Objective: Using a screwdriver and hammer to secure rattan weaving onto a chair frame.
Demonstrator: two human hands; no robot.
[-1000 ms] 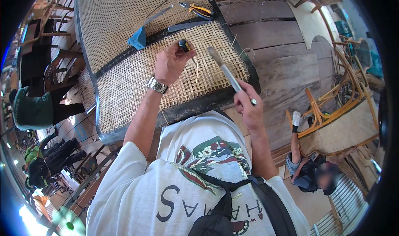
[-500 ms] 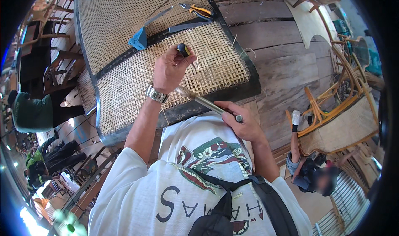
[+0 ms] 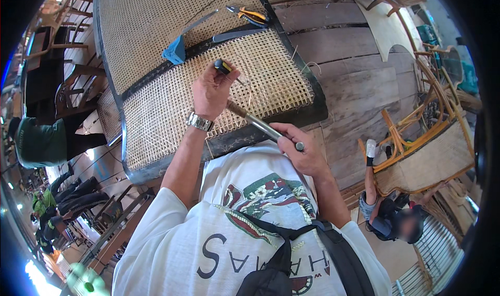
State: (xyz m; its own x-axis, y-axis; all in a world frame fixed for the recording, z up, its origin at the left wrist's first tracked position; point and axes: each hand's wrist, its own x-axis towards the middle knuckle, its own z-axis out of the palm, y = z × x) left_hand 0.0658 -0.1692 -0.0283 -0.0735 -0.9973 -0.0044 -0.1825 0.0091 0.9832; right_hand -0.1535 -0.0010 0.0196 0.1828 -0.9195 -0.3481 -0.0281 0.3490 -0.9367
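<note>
A dark-framed panel of woven cane (image 3: 156,124) lies in front of me. My left hand (image 3: 211,90), with a metal watch on the wrist, grips a small black-and-yellow-handled tool (image 3: 223,67) with its tip on the cane. My right hand (image 3: 302,153) holds a hammer (image 3: 258,124) by its metal handle. The hammer's head end lies under the left hand, close to the small tool. A thin loose cane strand (image 3: 250,95) sticks up beside the left hand.
On the panel's far side lie orange-handled pliers (image 3: 249,16), a dark flat blade (image 3: 237,35) and a blue-handled tool (image 3: 174,50). A person in green (image 3: 41,142) sits at left. Another person (image 3: 390,212) crouches at right beside a rattan chair frame (image 3: 422,145) on the wooden floor.
My right hand has swung the hammer down from its raised spot at right, toward the left hand. The left hand has stayed on the small tool.
</note>
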